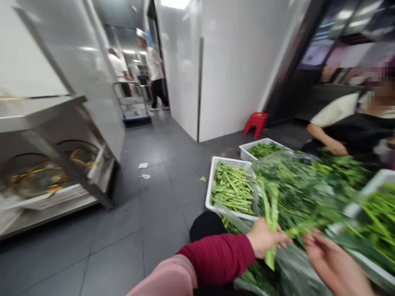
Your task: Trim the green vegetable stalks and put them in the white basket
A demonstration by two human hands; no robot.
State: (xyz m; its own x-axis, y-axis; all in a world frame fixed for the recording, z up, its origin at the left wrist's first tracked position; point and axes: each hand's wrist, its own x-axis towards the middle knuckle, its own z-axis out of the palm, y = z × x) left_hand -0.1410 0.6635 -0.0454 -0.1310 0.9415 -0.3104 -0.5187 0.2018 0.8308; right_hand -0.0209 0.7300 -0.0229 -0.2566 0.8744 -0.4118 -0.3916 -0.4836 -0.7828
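My left hand (267, 238) is closed around a few thick, pale green vegetable stalks (273, 205), held upright. Its thumb and forefinger also meet the end of a leafy stem (298, 228) that stretches to the right. My right hand (331, 259) has its fingertips pinched on that stem, somewhat blurred. Beneath both hands lies a clear plastic bag (293, 263) with greens. Just ahead, a white basket (208, 187) holds trimmed green stalks (233, 185) laid side by side. A large heap of leafy greens (302, 181) spreads beyond my hands.
A co-worker (342, 115) sits at right with a hand in the greens. White baskets of greens stand at the back (243, 152) and right (370, 189). A red stool (256, 123), a steel shelf table (55, 111), a trolley (132, 102) and walking people (154, 65) are farther off.
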